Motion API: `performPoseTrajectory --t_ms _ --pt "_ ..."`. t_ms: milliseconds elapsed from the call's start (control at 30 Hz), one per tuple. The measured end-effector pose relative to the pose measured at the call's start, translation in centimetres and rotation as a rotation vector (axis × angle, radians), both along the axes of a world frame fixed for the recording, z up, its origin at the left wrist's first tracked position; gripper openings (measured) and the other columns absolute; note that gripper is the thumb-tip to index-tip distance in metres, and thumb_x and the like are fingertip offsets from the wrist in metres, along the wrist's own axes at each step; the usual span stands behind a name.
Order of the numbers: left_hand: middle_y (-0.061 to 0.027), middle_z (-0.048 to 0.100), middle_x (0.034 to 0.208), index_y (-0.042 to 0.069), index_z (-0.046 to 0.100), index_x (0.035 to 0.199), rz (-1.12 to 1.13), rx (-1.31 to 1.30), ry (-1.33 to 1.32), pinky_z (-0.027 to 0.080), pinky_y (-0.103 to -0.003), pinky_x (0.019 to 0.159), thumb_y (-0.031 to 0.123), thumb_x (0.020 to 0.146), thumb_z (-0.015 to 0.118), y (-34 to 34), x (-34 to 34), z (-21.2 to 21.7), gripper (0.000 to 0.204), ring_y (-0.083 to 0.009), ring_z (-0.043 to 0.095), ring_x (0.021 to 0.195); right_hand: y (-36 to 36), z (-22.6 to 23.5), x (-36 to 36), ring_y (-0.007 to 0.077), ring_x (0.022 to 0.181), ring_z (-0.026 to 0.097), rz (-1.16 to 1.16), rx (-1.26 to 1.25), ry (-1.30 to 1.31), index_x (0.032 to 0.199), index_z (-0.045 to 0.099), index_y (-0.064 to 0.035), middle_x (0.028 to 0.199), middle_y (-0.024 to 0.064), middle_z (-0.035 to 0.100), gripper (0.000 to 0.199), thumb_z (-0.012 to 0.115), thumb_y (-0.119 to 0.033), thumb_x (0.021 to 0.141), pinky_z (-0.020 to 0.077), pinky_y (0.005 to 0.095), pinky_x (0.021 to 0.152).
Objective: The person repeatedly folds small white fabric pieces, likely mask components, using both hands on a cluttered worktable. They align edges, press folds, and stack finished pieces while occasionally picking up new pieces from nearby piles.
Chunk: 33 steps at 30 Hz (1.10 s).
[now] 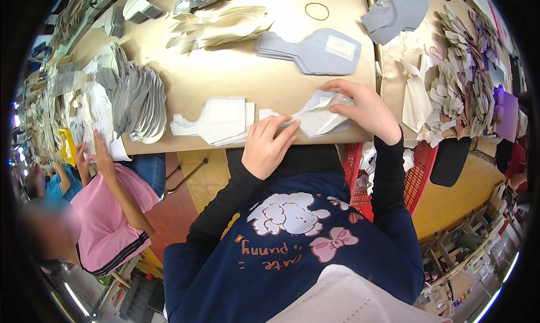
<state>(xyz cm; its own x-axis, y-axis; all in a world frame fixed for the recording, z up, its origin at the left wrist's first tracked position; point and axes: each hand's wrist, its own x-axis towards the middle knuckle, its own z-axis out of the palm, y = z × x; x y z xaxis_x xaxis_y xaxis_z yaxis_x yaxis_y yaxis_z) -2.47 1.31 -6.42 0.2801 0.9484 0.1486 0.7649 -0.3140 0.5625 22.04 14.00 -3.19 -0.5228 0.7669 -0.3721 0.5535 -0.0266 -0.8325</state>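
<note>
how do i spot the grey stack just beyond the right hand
On the brown-covered table, find the person's right hand. Just beyond it, to the right of the cream strips, lies a flat grey stack with a narrow left neck. A pale rectangle on its wide end sets it apart from the curved grey stack.

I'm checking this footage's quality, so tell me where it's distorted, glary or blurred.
In the head view, fisheye distortion bows things near the black rim; in the head view, a pale sheen brightens the tabletop at upper left; also in the head view, the co-worker's head is blurred, while the left hand and right hand look fairly sharp.
</note>
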Motion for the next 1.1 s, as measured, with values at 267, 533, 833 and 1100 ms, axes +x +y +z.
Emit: performPoseTrajectory --t_ms 267,533,833,1100 --pt "-0.0042 0.061 0.105 0.012 0.07 0.123 0.065 0.052 -0.032 0.043 -0.039 0.083 0.017 0.089 0.073 2.4 2.7 -0.2 0.035 -0.0234 0.058 0.096 -0.8 0.0 -0.6 0.0326 0.097 0.069 -0.005 0.143 -0.06 0.134 0.062 -0.0085 0.107 0.0179 0.071 0.05 0.071 -0.005 0.085 0.0525 0.0384 0.09" --pt "-0.004 0.061 0.103 0.014 0.072 0.118 0.066 0.02 -0.048 0.043 -0.039 0.081 0.014 0.087 0.072 3.9 3.4 -0.4 0.03 -0.0233 0.059 0.096 -3.9 1.6 0.4 0.022 0.071 0.065 -0.259 0.07 -0.212 0.14 0.056 -0.0138 0.084 0.0125 0.063 0.06 0.073 -0.004 0.084 0.0527 0.0336 0.07" --pt "-0.0041 0.06 0.1 0.013 0.074 0.117 0.054 0.036 -0.047 0.042 -0.038 0.079 0.014 0.089 0.072 5.3 4.7 -0.2 0.028 -0.0233 0.058 0.091 -6.8 -0.3 1.0 0.0193 0.068 0.061 -0.354 0.242 -0.129 0.115 0.071 -0.0064 0.082 0.01 0.064 0.03 0.072 -0.002 0.086 0.0505 0.0317 0.067" --pt "-0.0067 0.059 0.105 0.008 0.07 0.117 0.029 0.008 -0.049 0.043 -0.039 0.082 0.014 0.088 0.072 5.5 5.4 -0.1 0.029 -0.025 0.058 0.096 -6.8 -0.4 1.1 0.0217 0.068 0.06 -0.392 0.232 -0.102 0.108 0.074 -0.004 0.08 0.0115 0.064 0.022 0.072 -0.007 0.087 0.0489 0.0338 0.065"
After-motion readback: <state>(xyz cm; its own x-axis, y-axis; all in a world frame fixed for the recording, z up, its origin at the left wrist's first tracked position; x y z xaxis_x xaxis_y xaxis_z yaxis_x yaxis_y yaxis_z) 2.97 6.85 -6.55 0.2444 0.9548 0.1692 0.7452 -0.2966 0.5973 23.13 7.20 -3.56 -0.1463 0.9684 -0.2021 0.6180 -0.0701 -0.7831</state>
